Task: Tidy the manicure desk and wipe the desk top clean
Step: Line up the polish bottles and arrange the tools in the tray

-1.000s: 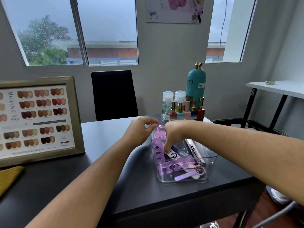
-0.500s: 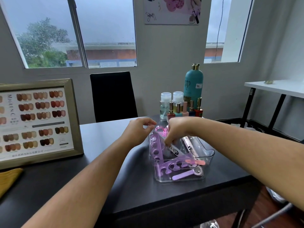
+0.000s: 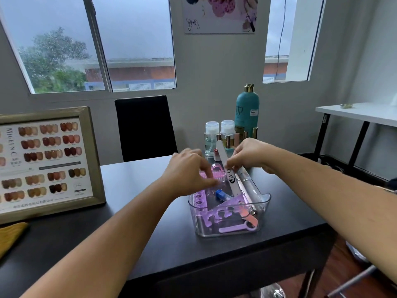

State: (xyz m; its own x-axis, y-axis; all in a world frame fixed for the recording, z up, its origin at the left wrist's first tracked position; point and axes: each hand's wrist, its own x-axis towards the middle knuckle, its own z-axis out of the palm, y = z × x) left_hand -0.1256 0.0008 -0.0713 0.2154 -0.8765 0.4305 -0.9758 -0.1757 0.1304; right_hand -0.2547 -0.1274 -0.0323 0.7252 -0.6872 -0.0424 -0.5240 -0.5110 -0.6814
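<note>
A clear plastic bin point(image 3: 265, 200) stands on the black desk point(image 3: 137, 190) and holds purple toe separators point(image 3: 219, 214), a pink brush point(image 3: 219, 172), a blue-capped item point(image 3: 221, 194) and several files. My right hand point(image 3: 249, 155) pinches a long white nail file point(image 3: 231, 179), tilted, with its lower end inside the bin. At the bin's rear left, my left hand point(image 3: 189, 171) has its fingers curled around the top of an upright purple toe separator point(image 3: 199, 196).
A framed nail colour chart point(image 3: 49, 160) leans at the left, with a yellow cloth point(image 3: 8, 235) in front of it. Behind the bin stand a teal bottle point(image 3: 247, 110), two pump bottles point(image 3: 211, 134) and polish bottles. A black chair point(image 3: 146, 125) faces the desk; a white table point(image 3: 365, 112) is at the right.
My right hand has lifted the white nail file up out of the bin's contents. My left hand shifted from the bin's rear edge onto the upright toe separator.
</note>
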